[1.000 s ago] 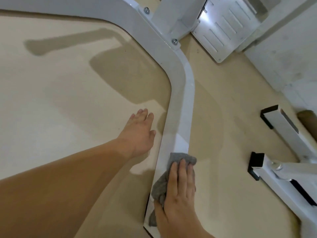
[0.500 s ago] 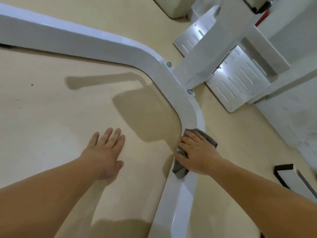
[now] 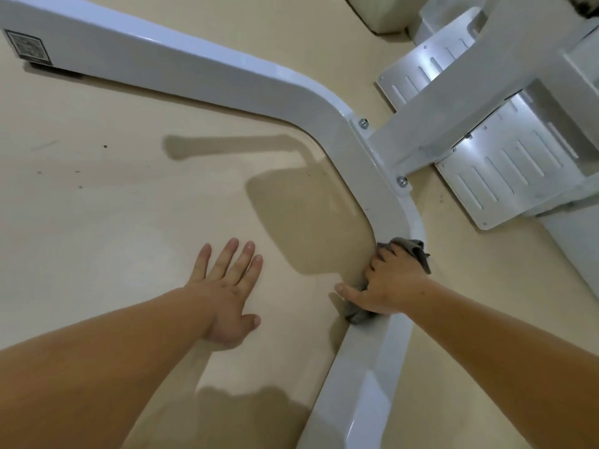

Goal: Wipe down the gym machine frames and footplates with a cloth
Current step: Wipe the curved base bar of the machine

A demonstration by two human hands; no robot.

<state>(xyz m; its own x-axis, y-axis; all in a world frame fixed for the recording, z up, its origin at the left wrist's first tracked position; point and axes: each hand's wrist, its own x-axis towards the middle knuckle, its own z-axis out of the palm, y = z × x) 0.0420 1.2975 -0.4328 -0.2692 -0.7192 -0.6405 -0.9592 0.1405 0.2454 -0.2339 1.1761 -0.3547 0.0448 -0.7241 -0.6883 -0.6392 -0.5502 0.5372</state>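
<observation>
**Two hands down, cloth (image 3: 411, 247) on frame (image 3: 227, 76) bend**

Right hand (image 3: 389, 286) grips the grey cloth, fingers curled over it, pressing it onto the white frame's bend just below two bolts (image 3: 364, 123). Left hand (image 3: 227, 296) lies flat on the beige floor (image 3: 97, 222), fingers straight and spread, holding nothing. Slotted footplates (image 3: 505, 176) sit right of the frame. Dark square label (image 3: 27, 47) at the frame's far left end; print unreadable.

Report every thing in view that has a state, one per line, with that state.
left hand, flat on the floor, fingers straight and spread.
right hand, fingers curled over the cloth, pressing it on the frame at its bend.
cloth, bunched, between right hand and frame.
frame, lying on the floor, glossy.
footplates, no hand or cloth on them.
bolts, seated in the bracket.
</observation>
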